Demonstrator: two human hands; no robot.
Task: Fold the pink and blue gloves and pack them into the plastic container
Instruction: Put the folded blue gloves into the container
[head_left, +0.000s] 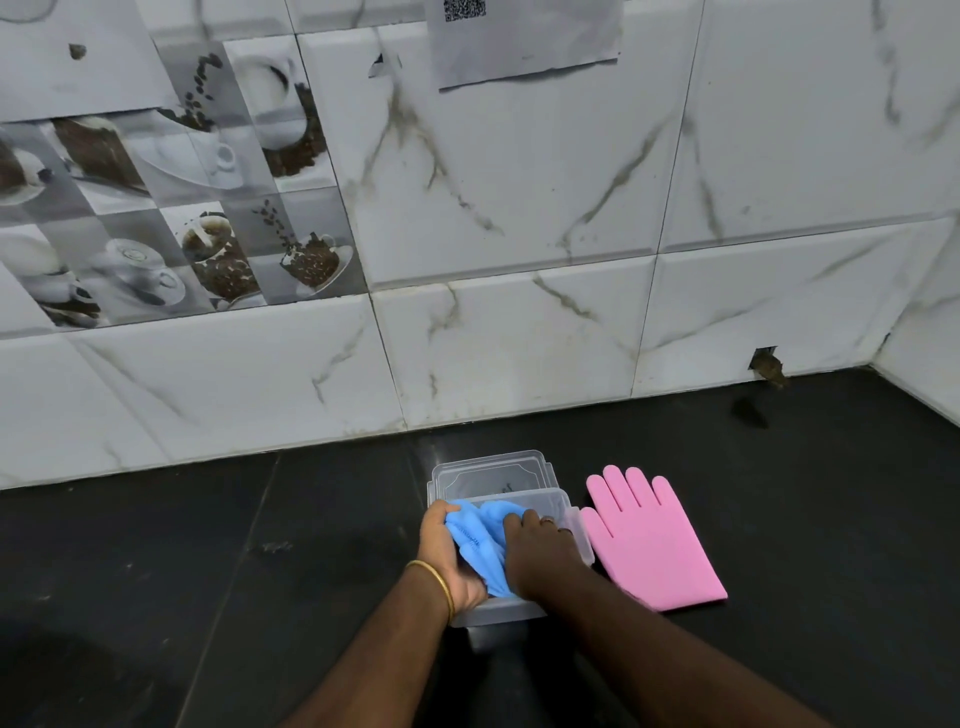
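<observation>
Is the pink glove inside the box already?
No, the pink glove lies flat on the dark counter, right of the plastic container.

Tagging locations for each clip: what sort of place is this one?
Probably a home kitchen: a dark stone countertop against white marble-look wall tiles, with decorative coffee-cup picture tiles beside them.
</observation>
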